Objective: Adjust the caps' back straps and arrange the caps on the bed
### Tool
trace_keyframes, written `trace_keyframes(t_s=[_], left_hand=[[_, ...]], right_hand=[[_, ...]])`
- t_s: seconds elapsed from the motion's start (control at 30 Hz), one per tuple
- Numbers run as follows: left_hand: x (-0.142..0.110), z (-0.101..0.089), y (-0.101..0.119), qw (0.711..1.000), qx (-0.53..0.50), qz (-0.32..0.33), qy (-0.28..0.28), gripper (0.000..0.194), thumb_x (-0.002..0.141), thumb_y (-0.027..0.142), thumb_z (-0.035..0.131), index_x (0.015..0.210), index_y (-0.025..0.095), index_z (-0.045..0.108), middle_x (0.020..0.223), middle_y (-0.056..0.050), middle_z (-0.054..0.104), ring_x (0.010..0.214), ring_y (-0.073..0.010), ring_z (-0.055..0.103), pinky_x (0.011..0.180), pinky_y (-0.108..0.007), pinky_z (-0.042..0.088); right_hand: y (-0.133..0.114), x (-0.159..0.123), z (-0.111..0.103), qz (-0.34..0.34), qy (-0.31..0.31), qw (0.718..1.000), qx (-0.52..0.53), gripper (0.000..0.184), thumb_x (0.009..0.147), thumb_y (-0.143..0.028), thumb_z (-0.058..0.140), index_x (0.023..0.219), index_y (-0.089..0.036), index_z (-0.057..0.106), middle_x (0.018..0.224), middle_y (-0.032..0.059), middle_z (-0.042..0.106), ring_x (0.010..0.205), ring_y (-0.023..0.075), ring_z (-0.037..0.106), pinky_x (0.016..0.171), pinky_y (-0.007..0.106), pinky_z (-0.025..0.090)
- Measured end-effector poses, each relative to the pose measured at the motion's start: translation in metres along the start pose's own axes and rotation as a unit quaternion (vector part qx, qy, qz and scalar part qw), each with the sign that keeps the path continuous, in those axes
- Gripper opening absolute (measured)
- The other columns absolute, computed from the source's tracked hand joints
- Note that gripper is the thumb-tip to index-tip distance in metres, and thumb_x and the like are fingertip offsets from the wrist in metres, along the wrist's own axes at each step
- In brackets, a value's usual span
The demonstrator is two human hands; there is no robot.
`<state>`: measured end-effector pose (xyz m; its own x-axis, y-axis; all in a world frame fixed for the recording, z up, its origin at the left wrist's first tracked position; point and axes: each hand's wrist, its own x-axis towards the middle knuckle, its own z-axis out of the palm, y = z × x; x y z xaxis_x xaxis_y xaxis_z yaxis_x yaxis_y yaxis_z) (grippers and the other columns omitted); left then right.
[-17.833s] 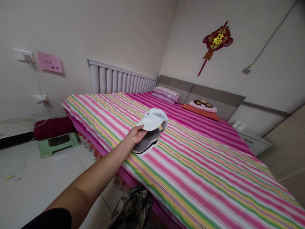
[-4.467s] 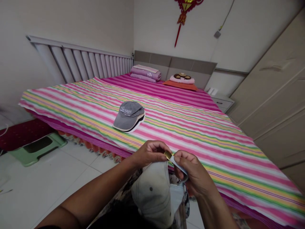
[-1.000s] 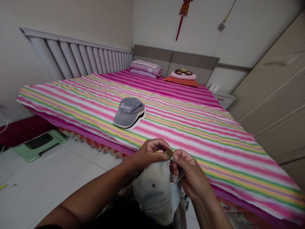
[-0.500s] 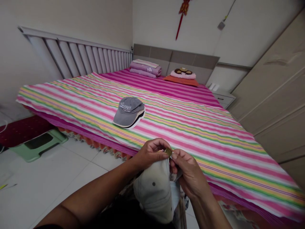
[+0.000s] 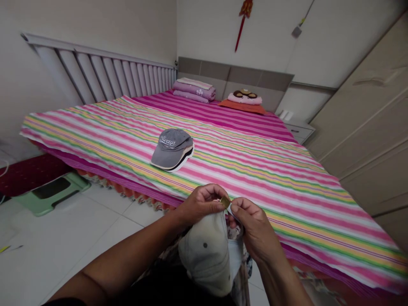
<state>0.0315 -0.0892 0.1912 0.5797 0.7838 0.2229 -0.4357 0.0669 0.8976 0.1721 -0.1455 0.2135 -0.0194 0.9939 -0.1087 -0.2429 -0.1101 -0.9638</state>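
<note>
A pale grey-green baseball cap hangs over my lap, its adjusting strap end turned up toward my fingers. My left hand pinches the brass-coloured strap buckle between thumb and forefinger. Close against it, my right hand pinches the light strap end at the buckle's right side. The opening below the strap shows patterned cloth behind it. Beyond my hands, a grey cap with white lettering lies on top of other caps, of which only dark and white brims show.
The bed's striped sheet spreads in front of me. Folded purple bedding and a pink pillow on orange cloth sit by the headboard. A green stool stands on the floor at left; a wardrobe is at right.
My right hand has shifted slightly with the strap end, and more of the cap's back opening shows. Both hands keep their pinch; the caps on the bed have not moved.
</note>
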Motion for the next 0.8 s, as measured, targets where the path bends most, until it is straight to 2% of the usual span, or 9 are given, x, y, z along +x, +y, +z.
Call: trace_keyframes(t_s=[0.23, 0.43, 0.67, 0.8], left_hand=[[-0.0019, 0.0007, 0.0023, 0.999, 0.034, 0.035, 0.007, 0.023, 0.068, 0.027, 0.067, 0.083, 0.012, 0.060, 0.079, -0.004, 0.056, 0.073, -0.0118, 0.052, 0.069, -0.025, 0.039], [-0.0016, -0.0006, -0.0012, 0.994, 0.080, 0.078, 0.004, 0.022, 0.069, 0.027, 0.066, 0.084, 0.013, 0.059, 0.079, -0.004, 0.056, 0.078, -0.0132, 0.051, 0.073, -0.026, 0.039], [-0.0021, -0.0016, -0.0001, 0.995, 0.062, 0.072, 0.019, 0.024, 0.067, 0.028, 0.067, 0.083, 0.012, 0.059, 0.076, -0.003, 0.056, 0.070, -0.0113, 0.051, 0.066, -0.024, 0.040], [-0.0022, -0.0013, 0.0020, 0.996, 0.059, 0.058, 0.019, 0.025, 0.066, 0.029, 0.067, 0.082, 0.012, 0.058, 0.075, -0.003, 0.056, 0.066, -0.0098, 0.051, 0.060, -0.021, 0.040]], right_hand=[[-0.0002, 0.0000, -0.0033, 0.007, -0.028, 1.000, 0.004, 0.019, 0.070, -0.033, 0.064, 0.066, -0.016, 0.056, 0.053, -0.0022, 0.057, 0.047, 0.0077, 0.046, 0.048, 0.019, 0.034], [0.0026, 0.0006, -0.0005, 0.007, -0.035, 0.999, 0.022, 0.018, 0.071, -0.030, 0.064, 0.063, -0.016, 0.056, 0.049, -0.0039, 0.055, 0.045, 0.0057, 0.043, 0.048, 0.018, 0.032], [0.0034, 0.0013, -0.0031, 0.022, -0.062, 0.998, 0.007, 0.022, 0.072, -0.035, 0.061, 0.065, -0.016, 0.055, 0.053, -0.0013, 0.057, 0.049, 0.0081, 0.047, 0.050, 0.019, 0.035], [0.0029, 0.0019, -0.0021, 0.020, -0.045, 0.999, -0.003, 0.022, 0.071, -0.032, 0.063, 0.061, -0.016, 0.054, 0.050, -0.0023, 0.055, 0.045, 0.0070, 0.043, 0.048, 0.019, 0.033]])
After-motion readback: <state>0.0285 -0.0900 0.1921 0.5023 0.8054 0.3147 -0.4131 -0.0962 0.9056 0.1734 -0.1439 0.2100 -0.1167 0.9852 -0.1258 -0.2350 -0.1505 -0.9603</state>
